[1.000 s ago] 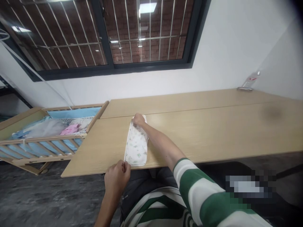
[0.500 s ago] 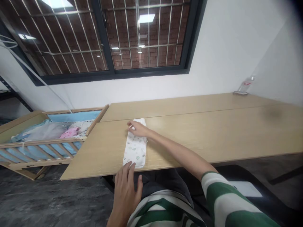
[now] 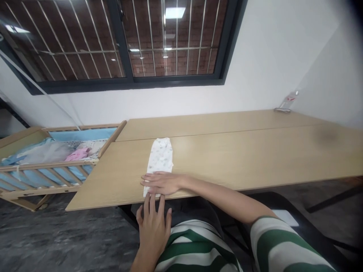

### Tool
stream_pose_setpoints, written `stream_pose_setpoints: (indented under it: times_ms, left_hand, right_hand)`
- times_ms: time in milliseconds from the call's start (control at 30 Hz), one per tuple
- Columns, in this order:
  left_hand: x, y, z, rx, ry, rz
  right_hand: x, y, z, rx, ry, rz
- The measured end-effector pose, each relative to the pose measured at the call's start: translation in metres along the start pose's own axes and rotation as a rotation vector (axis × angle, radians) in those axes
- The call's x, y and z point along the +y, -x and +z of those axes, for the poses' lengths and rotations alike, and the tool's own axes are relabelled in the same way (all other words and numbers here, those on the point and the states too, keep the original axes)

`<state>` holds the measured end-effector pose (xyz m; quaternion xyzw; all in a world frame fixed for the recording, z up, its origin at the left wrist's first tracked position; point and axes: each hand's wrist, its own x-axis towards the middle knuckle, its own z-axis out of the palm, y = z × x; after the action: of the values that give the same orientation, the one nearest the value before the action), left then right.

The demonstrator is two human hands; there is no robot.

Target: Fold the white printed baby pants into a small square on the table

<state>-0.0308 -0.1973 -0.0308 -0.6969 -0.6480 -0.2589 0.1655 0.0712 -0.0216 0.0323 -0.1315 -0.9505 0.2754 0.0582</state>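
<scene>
A narrow white printed cloth lies folded lengthwise on the wooden table, running from the table's seam to its near edge. My right hand lies flat and open across the cloth's near end, fingers pointing left. My left hand is open with fingers stretched out, just below the table's front edge, its fingertips under the cloth's near end. My sleeves are green and white striped.
A wooden baby crib with blue lining and pink and white clothes stands against the table's left side. A clear plastic bottle lies at the far right of the table by the wall. A barred window is above.
My right hand has slid from the cloth's far end down to its near end, flattening it. My left hand has let go of the near corner and now lies open below the edge.
</scene>
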Motion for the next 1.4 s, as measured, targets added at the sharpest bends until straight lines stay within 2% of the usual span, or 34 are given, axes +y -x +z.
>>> stream_pose_setpoints:
  times_ms: [167, 400, 667, 800, 900, 1033, 1167, 1300, 1400]
  left_hand:
    - [0.000, -0.009, -0.004, -0.010, -0.016, 0.004]
    - [-0.002, -0.014, -0.006, -0.007, 0.005, -0.021]
    - [-0.001, -0.015, -0.006, -0.008, 0.007, -0.025]
    - [0.000, -0.016, -0.005, -0.010, 0.013, -0.035]
    - [0.004, -0.016, -0.005, -0.023, 0.030, -0.034]
    - [0.022, -0.017, -0.005, -0.051, 0.072, 0.007]
    - [0.034, -0.022, -0.005, -0.061, 0.124, 0.016]
    - [0.017, -0.033, -0.004, -0.083, 0.240, -0.001]
    - [-0.011, -0.046, -0.004, -0.074, 0.281, 0.053]
  right_hand:
    - [0.049, -0.014, -0.020, 0.055, 0.089, 0.109]
    - [0.116, -0.045, -0.052, 0.112, 0.219, 0.333]
    - [0.161, -0.060, -0.078, 0.215, 0.280, 0.539]
    - [0.176, -0.062, -0.081, 0.243, 0.298, 0.571]
    - [0.180, -0.058, -0.082, 0.240, 0.315, 0.541]
    - [0.178, -0.041, -0.086, 0.245, 0.326, 0.488]
    - [0.166, -0.023, -0.089, 0.362, 0.409, 0.439]
    - [0.138, -0.002, -0.090, 0.534, 0.460, 0.395]
    - [0.097, 0.024, -0.087, 0.610, 0.326, 0.374]
